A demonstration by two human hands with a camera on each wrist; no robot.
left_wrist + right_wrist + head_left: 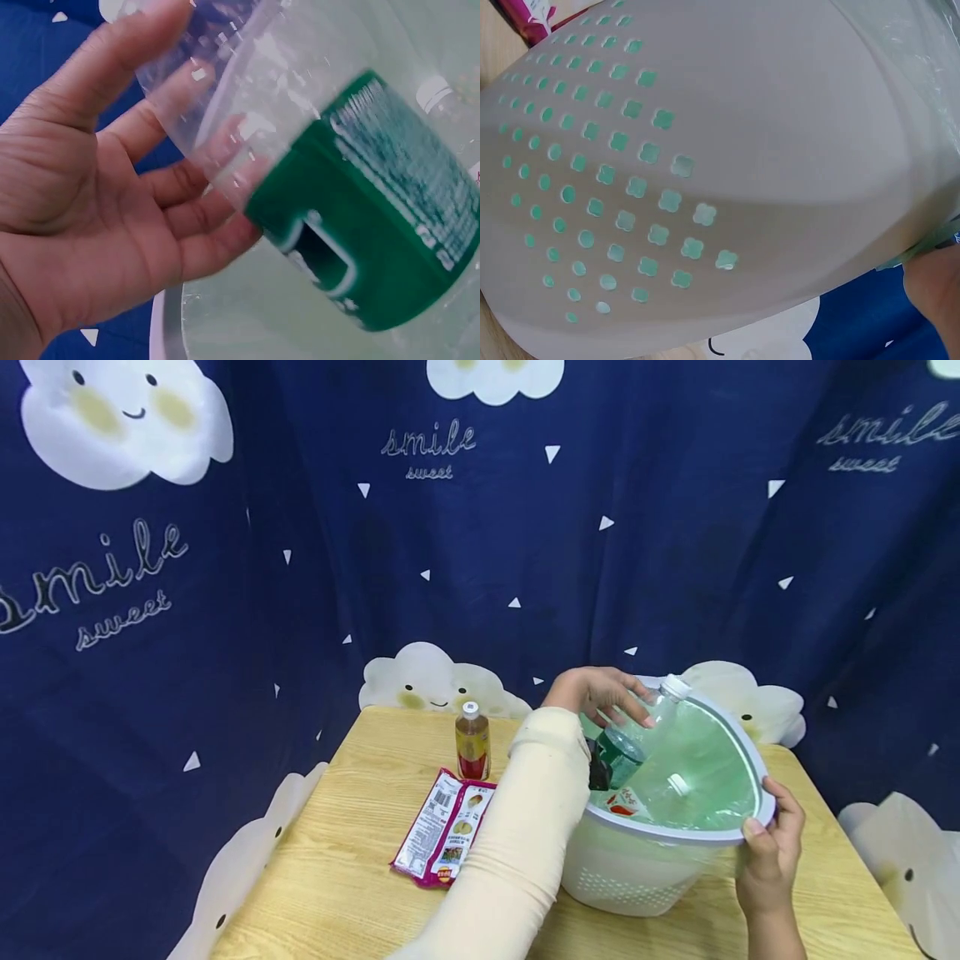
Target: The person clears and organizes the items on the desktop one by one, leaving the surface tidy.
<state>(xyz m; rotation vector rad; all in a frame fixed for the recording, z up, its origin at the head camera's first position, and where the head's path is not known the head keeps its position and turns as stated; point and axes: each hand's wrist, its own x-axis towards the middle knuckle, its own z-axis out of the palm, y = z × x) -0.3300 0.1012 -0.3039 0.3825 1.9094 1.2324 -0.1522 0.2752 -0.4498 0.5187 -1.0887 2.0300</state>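
In the head view my left hand (600, 692) holds a clear plastic bottle (622, 758) over the mouth of a pale plastic basket (618, 881). The bottle leans, white cap up, its green label low down. Seen from the left wrist, the thumb and fingers of the left hand (97, 202) lie on opposite sides of the clear part above the green label (375, 210). My right hand (772, 852) grips the basket's rim at the right side, thumb outside. A light green plastic bag (712, 743) lines the basket. Inside it lies another clear bottle (678, 785) with a white cap.
A brown drink bottle (472, 752) with a yellow and red label stands left of the basket on the wooden table (337, 843). In front of it lies a pink and white packet (431, 835), partly covered by the left sleeve (517, 843). A blue curtain (465, 543) hangs behind.
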